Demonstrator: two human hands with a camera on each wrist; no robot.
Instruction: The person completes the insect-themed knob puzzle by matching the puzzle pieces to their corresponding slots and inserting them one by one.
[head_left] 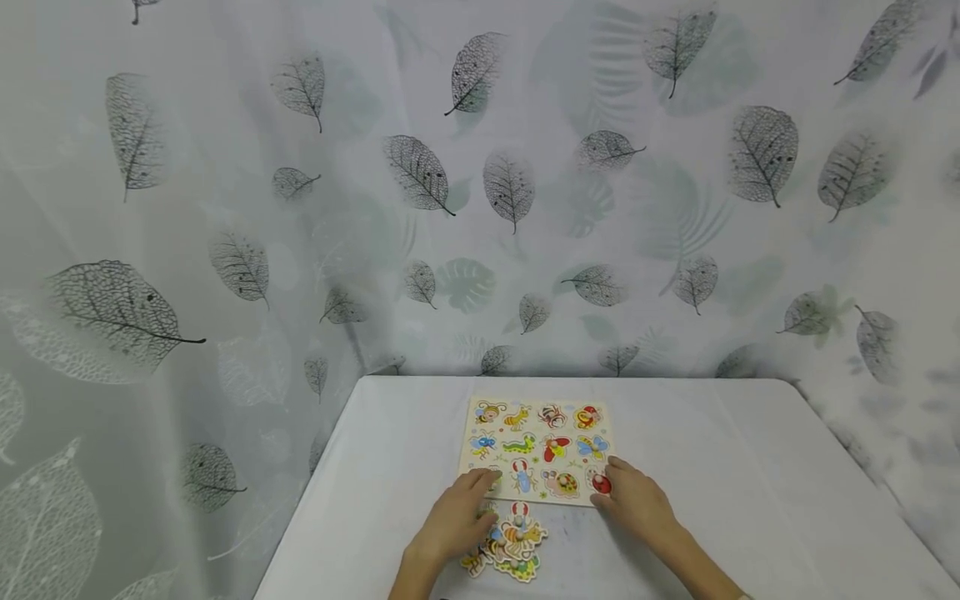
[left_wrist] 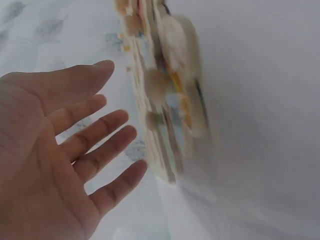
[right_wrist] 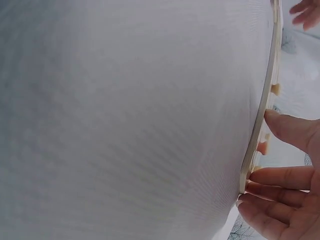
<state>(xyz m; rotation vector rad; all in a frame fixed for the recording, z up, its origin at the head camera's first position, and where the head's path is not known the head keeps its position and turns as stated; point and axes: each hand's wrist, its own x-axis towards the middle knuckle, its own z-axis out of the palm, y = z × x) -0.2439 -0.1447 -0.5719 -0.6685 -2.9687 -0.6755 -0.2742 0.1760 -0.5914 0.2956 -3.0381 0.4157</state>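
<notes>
A wooden insect peg puzzle board (head_left: 535, 429) lies flat on the table, with rows of colourful bugs on its face. At its near right corner, my right hand (head_left: 637, 500) holds the edges, thumb and fingertips either side of a red ladybug (head_left: 601, 482). The right wrist view shows those fingers (right_wrist: 280, 177) against the thin board edge (right_wrist: 262, 107). My left hand (head_left: 453, 517) hovers with fingers spread at the near left corner, partly covering one bug. Beside its thumb sits a pile of loose puzzle pieces (head_left: 517, 543), blurred in the left wrist view.
A white cloth covers the table (head_left: 375, 467), extending on both sides of the board. Behind it and along the sides hangs a pale curtain (head_left: 510, 275) printed with grey leaves. Small round knobs (right_wrist: 262, 148) stick up from the board.
</notes>
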